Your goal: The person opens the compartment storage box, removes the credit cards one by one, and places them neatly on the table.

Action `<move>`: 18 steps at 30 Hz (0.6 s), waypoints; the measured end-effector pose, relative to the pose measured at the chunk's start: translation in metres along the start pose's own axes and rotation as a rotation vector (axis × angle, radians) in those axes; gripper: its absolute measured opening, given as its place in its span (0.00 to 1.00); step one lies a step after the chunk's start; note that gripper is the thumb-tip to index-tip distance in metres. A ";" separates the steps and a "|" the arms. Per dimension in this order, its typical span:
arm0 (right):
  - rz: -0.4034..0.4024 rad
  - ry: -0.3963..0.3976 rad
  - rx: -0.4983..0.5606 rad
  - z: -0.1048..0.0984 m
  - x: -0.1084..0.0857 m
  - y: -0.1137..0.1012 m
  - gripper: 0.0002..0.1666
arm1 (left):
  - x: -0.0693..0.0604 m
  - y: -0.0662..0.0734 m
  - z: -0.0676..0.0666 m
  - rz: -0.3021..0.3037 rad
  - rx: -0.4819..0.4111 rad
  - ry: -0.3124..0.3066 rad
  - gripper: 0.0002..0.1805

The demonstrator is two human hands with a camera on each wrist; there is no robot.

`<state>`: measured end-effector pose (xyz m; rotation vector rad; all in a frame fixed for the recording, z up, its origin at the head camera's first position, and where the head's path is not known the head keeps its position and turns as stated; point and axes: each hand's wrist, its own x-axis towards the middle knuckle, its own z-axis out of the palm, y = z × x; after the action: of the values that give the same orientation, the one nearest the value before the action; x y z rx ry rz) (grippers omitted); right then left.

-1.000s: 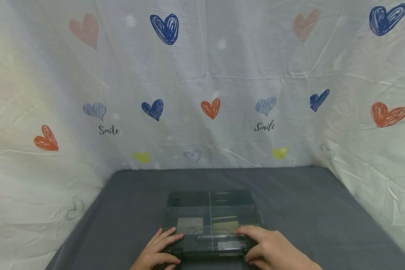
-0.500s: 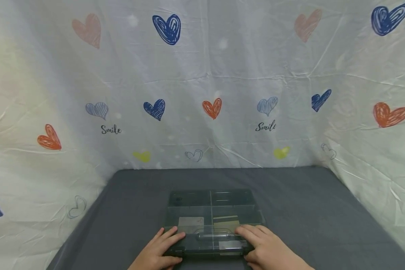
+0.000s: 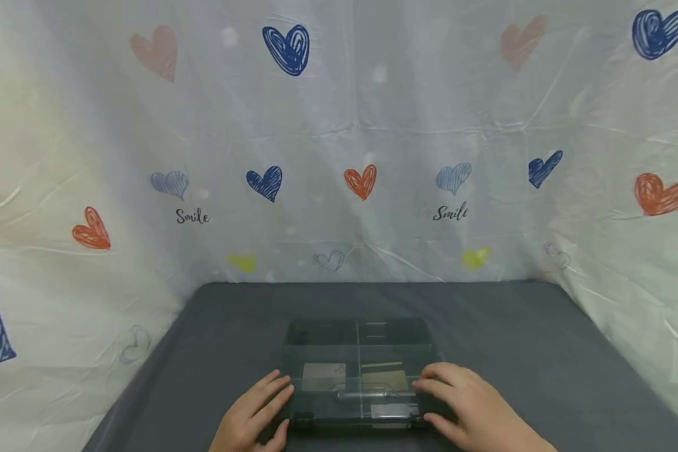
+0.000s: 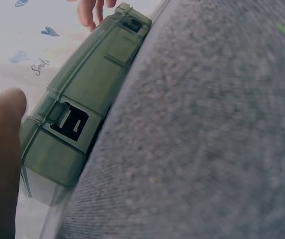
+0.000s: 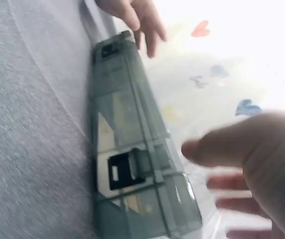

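A translucent dark green plastic case point(image 3: 322, 351) lies flat on the grey cloth, its lid down. Pale card-like pieces point(image 3: 384, 378) show through it. At its front left corner is my left hand point(image 3: 254, 411), fingers spread and fairly straight, beside the case. My right hand point(image 3: 466, 398) stands at the front right corner with loosely bent fingers; whether its fingertips touch the lid I cannot tell. Both wrist views show the front side with its black latches: the near-left latch point(image 4: 70, 121) in the left one, the near-right latch point(image 5: 125, 169) in the right one.
Grey cloth point(image 3: 226, 333) covers the table. A white curtain point(image 3: 316, 113) printed with hearts and "Smile" hangs behind and along both sides.
Both hands have drawn off the case's front edge, the left one outward to the left and the right one outward to the right. The case stays in place; the head view shifts slightly.
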<state>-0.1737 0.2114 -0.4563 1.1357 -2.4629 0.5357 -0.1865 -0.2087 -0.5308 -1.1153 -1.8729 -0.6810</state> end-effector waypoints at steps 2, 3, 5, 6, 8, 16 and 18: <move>0.197 -0.052 -0.045 -0.006 0.000 0.001 0.36 | 0.002 0.003 -0.002 -0.200 0.040 -0.046 0.32; 0.307 -0.104 -0.036 -0.009 0.000 0.001 0.42 | 0.003 0.006 -0.003 -0.343 0.025 -0.089 0.34; 0.531 -0.243 0.051 -0.013 0.003 0.003 0.54 | 0.007 0.010 -0.005 -0.669 -0.102 -0.201 0.41; 0.639 -0.313 0.117 -0.013 0.004 0.004 0.59 | 0.009 0.011 -0.006 -0.828 -0.200 -0.248 0.44; 0.774 -0.392 0.257 -0.011 0.004 0.006 0.65 | 0.011 0.013 -0.009 -1.054 -0.318 -0.320 0.48; 0.945 -0.371 0.238 0.001 0.006 -0.006 0.35 | 0.014 0.016 -0.015 -1.174 -0.342 -0.468 0.54; 0.950 -0.363 0.206 0.001 0.005 -0.009 0.34 | 0.015 0.016 -0.015 -1.184 -0.343 -0.464 0.54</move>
<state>-0.1698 0.2024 -0.4538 0.0164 -3.2488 0.9045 -0.1705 -0.2065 -0.5093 -0.2129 -2.8615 -1.5157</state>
